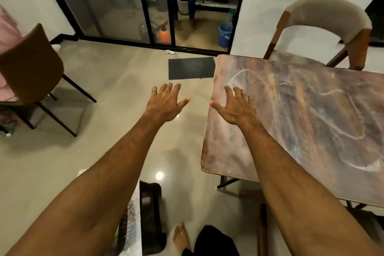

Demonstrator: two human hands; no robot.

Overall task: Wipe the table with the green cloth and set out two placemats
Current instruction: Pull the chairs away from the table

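Both hands are stretched forward, palms down, fingers straight and slightly spread, holding nothing. The left hand (166, 103) hangs over the bare floor (104, 93). The right hand (235, 106), just beside it, lies over the left edge of the worktop (311, 122), thumb pointing out past the rim toward the left hand; whether the palm touches the surface cannot be told.

The worktop, a brown slab with pale marble-like veins, spreads from the right hand away to the right. Just past the left hand's fingertips a dark rectangular mat (191, 68) lies flat on the floor, its right end against the worktop's far corner. Beyond the right hand, behind the worktop, stands a wooden chair with a pale curved back (324, 12). Well to the left of the left hand is a brown chair on thin black legs (31, 64). Farther beyond both hands is a black-framed glass door (124, 2), with an orange sprayer (164, 34) and a blue bucket (225, 35) behind it. Below the forearms a bare foot (180, 237) stands on the floor.
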